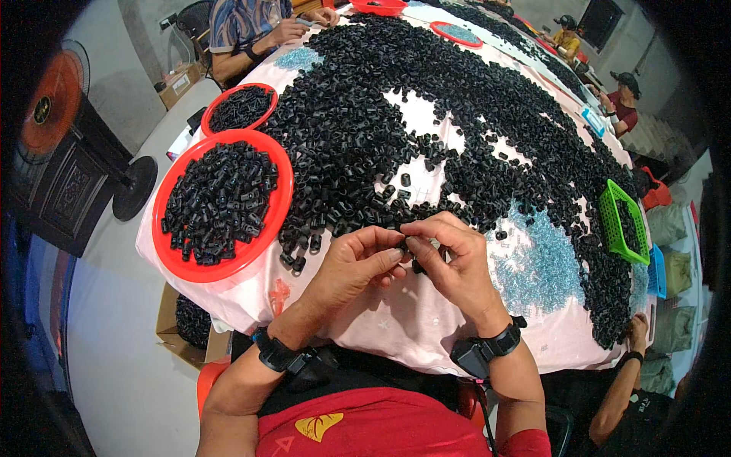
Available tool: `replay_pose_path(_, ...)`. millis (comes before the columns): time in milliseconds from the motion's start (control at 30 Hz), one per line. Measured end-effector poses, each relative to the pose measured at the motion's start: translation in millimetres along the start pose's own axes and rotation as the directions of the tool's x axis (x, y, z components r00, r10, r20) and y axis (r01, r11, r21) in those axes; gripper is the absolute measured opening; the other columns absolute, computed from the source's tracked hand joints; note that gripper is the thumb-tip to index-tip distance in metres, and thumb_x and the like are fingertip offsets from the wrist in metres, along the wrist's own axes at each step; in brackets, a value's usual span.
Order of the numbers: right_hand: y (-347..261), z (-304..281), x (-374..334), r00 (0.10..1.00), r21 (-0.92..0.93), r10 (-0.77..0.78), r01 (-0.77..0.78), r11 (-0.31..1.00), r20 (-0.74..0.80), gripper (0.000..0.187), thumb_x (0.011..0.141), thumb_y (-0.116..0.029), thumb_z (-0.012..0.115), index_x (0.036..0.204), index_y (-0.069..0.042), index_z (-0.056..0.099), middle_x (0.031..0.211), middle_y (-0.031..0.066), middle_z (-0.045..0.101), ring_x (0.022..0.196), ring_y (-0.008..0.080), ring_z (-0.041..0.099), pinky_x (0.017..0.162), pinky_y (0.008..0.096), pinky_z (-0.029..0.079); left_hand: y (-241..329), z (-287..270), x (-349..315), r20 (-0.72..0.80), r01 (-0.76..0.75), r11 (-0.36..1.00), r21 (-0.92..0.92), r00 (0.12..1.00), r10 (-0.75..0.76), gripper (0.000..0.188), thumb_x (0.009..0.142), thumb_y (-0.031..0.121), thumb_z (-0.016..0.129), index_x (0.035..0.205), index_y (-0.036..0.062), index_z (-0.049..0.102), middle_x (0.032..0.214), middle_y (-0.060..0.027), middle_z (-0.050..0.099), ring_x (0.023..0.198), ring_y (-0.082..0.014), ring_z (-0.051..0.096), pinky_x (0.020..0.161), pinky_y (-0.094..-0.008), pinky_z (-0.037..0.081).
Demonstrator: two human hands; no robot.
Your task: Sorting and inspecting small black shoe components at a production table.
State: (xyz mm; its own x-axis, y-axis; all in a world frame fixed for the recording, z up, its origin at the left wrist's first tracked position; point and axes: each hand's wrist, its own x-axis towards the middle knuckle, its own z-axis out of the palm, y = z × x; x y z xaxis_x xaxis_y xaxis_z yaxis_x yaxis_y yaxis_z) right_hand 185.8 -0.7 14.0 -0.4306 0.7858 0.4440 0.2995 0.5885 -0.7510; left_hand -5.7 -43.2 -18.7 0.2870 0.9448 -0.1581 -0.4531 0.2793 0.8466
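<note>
Small black plastic sleeve (403,245) pinched between left hand (358,263) and right hand (457,263).
Assembly step judged in hand; fine fingertip alignment is required above the pink-covered surface (396,320).

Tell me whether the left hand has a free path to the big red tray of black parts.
Probably yes: the left hand is pinching a small black part, but the red tray lies just to its left with nothing between them.

A small black plastic piece (403,244) sits pinched between the fingertips of the left hand (358,266) and the right hand (453,263). It is tiny and mostly hidden by the fingers. It is held just above the pink surface (396,320), right beside the big heap of black pieces (426,114).
</note>
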Motion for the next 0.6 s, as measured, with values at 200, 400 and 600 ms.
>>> replay_pose_path(200,0.6,-3.7,-1.3,0.999,0.023,0.045,-0.046,0.999,0.017,0.02,0.09,-0.002,0.068,0.109,-0.004,0.074,0.086,0.0072,0.069,0.069,0.0129,0.066,0.056,0.025,0.05,1.9,2.5,-2.3,-0.021,-0.041,0.999,-0.008,0.999,0.041,0.023,0.099,0.012,0.067,0.121,0.005,0.064,0.106,-0.0035,0.072,0.085,-0.0074,0.066,0.072,-0.0202,0.053)
replay_pose_path(400,-3.7,-5.5,-1.9,0.995,0.017,0.099,-0.1,0.995,0.025,0.021,0.088,-0.001,0.067,0.108,-0.002,0.074,0.085,0.0084,0.07,0.068,0.0139,0.065,0.057,0.0251,0.051,5.8,5.0,-2.9,-0.042,-0.057,0.998,0.036,0.997,0.058,0.022,0.098,0.012,0.068,0.119,0.0051,0.065,0.104,-0.0021,0.072,0.084,-0.0057,0.065,0.073,-0.0206,0.052)
replay_pose_path(600,-2.6,-6.1,-2.2,0.997,0.007,0.071,-0.071,0.997,0.035,0.021,0.087,0.0,0.068,0.107,-0.002,0.074,0.085,0.0088,0.07,0.069,0.0146,0.065,0.057,0.0259,0.052,4.9,0.0,-2.0,-0.029,-0.08,0.991,0.108,0.996,0.084,0.022,0.098,0.012,0.069,0.118,0.005,0.066,0.101,-0.0003,0.072,0.083,-0.0046,0.064,0.072,-0.0198,0.051)
